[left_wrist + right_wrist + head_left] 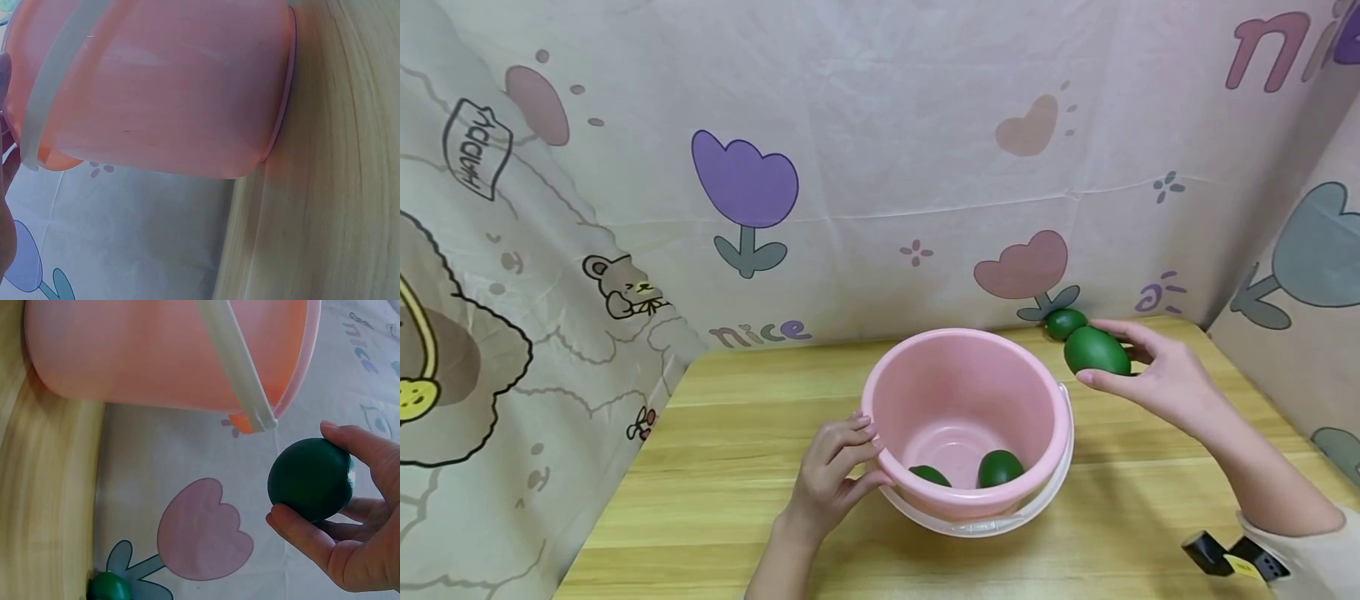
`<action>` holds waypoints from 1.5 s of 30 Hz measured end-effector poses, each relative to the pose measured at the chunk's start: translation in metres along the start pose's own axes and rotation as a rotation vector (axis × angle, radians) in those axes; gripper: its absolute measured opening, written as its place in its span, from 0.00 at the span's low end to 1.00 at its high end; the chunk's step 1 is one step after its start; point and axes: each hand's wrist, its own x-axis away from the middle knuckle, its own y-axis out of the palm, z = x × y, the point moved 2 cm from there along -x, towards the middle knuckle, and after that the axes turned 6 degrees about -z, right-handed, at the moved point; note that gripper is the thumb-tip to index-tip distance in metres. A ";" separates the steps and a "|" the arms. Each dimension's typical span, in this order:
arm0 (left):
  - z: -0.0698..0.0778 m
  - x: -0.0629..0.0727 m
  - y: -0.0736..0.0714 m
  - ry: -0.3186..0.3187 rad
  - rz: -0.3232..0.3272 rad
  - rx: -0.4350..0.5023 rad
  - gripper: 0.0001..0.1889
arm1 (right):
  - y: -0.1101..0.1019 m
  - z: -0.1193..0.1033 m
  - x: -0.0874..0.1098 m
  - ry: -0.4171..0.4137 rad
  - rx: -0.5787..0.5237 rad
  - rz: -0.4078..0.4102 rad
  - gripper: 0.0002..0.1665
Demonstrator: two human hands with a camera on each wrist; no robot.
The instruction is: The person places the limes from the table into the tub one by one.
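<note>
A pink bucket (957,497) stands upright on the table, its white handle (988,527) lowered against the front side. My left hand (829,473) grips the bucket's left rim; in the left wrist view only part of that hand (6,219) shows at the edge. My right hand (1172,379) holds a smooth green oval fruit (1096,351) above the table, right of the bucket. The right wrist view has the fruit (309,480) between thumb and fingers, apart from the bucket. Two more green fruits lie inside, one at left (930,476) partly hidden by the rim, the other at right (1000,468).
Another green fruit (1064,323) lies at the table's back edge, against the printed cloth (880,167) that hangs behind. The wooden table (722,467) spreads out on both sides of the bucket. A small black device (1234,557) sits at the right sleeve.
</note>
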 end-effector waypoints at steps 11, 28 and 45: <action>0.000 0.000 0.001 -0.002 0.003 0.004 0.21 | -0.003 -0.014 -0.003 -0.004 0.005 -0.033 0.40; 0.000 0.001 -0.001 -0.001 0.001 0.006 0.21 | 0.003 -0.037 -0.015 -0.052 -0.043 -0.128 0.36; -0.001 0.000 0.000 0.006 0.012 0.014 0.21 | 0.018 -0.060 -0.028 -0.126 -0.092 -0.235 0.35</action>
